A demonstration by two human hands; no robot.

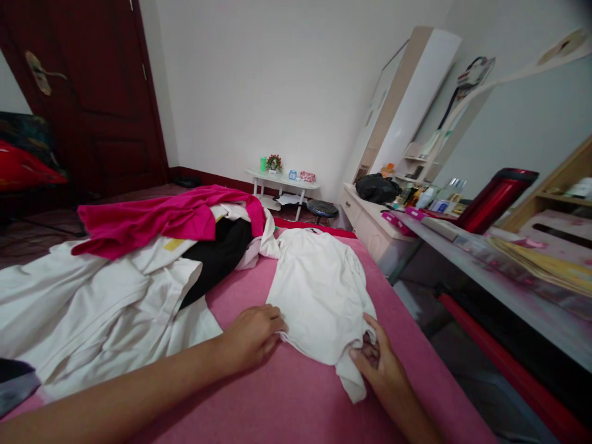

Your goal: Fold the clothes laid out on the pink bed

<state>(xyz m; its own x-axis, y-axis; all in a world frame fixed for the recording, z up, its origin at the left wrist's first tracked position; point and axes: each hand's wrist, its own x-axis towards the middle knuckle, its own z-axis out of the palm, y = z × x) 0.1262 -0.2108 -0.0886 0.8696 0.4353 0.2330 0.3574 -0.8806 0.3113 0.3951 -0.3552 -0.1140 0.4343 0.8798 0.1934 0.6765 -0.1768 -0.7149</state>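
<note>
A white shirt (pixel 321 290) lies spread on the pink bed cover (pixel 259 401), its far end turned away from me. My left hand (pixel 259 336) is closed on the near left corner of its hem, fingers pinched together. At the near right edge my right hand (pixel 382 364) has its fingers curled round bunched fabric, with the thumb on the near side. A narrow flap of the shirt hangs toward me beside the right thumb. Left of the shirt sits a heap of clothes: white garments (pixel 115 302), a black piece (pixel 222 250) and a bright pink garment (pixel 161 216) on top.
Along the right runs a desk (pixel 504 296) holding a red flask (pixel 497 197) and papers. Beyond it is a white dresser (pixel 365 213) with a black bag (pixel 377 188). A small white table (pixel 282 179) and a round stool (pixel 322 209) stand past the bed.
</note>
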